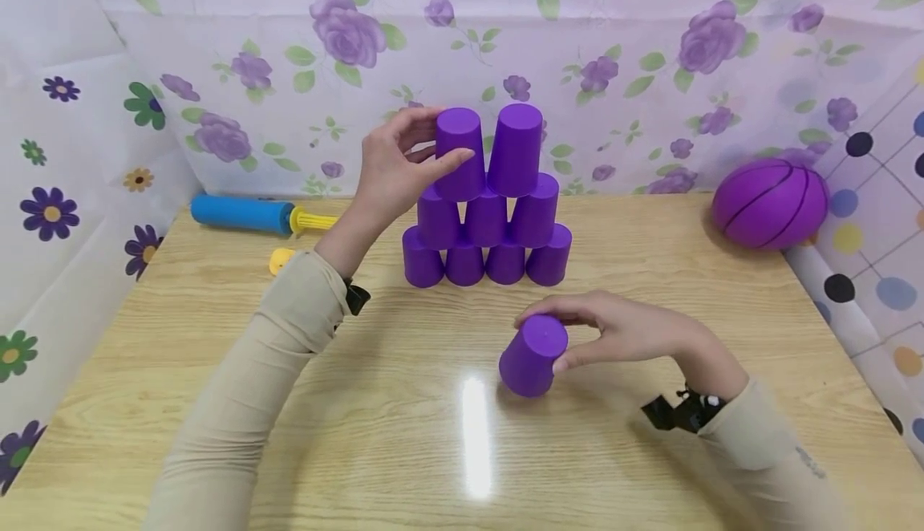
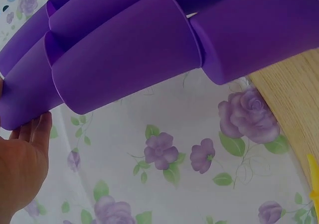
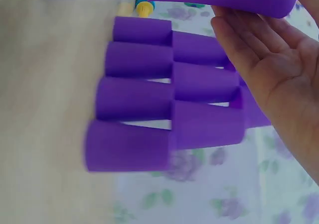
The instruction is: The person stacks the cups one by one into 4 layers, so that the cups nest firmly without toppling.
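Purple cups form a pyramid (image 1: pixel 486 230) at the back middle of the wooden table (image 1: pixel 216 403): several at the bottom, three above, two on the third row. My left hand (image 1: pixel 442 139) grips the third row's left cup (image 1: pixel 459 154), thumb in front and fingers behind; the right cup (image 1: pixel 516 148) stands beside it. Nearer me, my right hand (image 1: pixel 541 342) holds a single mouth-down cup (image 1: pixel 532 358) on the table, thumb and fingers curled round its top. In the right wrist view the palm (image 3: pixel 274 74) lies before the pyramid (image 3: pixel 149 99), and in the left wrist view the cups (image 2: pixel 129 50) fill the frame.
A blue air pump (image 1: pixel 241 214) with a yellow handle lies at the back left, a small yellow piece (image 1: pixel 280 260) beside it. A purple ball (image 1: pixel 769 202) rests at the back right corner. Floral cloth walls enclose the table on three sides.
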Tool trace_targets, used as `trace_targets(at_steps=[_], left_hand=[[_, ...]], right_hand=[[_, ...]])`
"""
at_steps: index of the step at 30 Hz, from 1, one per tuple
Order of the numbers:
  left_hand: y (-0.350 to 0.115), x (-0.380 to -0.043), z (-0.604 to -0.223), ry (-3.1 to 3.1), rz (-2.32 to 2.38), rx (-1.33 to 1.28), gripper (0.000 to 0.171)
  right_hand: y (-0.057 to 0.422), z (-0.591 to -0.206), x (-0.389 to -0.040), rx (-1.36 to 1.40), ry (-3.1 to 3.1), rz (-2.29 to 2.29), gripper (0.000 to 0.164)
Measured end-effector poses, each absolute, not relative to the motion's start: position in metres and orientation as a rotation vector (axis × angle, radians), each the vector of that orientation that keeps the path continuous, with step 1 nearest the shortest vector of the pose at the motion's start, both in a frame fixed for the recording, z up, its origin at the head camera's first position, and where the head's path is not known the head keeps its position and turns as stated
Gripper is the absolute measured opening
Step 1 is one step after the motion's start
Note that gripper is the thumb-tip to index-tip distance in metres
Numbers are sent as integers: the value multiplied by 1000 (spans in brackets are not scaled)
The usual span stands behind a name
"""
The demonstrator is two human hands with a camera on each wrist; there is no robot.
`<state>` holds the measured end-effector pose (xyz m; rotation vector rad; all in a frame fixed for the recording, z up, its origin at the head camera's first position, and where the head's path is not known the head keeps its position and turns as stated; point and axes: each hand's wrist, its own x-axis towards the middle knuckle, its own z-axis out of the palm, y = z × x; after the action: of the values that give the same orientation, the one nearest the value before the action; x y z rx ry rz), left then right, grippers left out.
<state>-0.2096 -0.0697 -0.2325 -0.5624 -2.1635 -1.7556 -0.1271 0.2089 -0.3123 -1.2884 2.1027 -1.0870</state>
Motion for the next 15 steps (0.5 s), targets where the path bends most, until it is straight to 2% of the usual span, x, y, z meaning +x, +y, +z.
trace_targets(at_steps=[15], left_hand=[[-75, -212, -230, -2192, -1779, -594, 50]], right_hand=[[196, -188, -167, -1191, 2340, -848, 54]])
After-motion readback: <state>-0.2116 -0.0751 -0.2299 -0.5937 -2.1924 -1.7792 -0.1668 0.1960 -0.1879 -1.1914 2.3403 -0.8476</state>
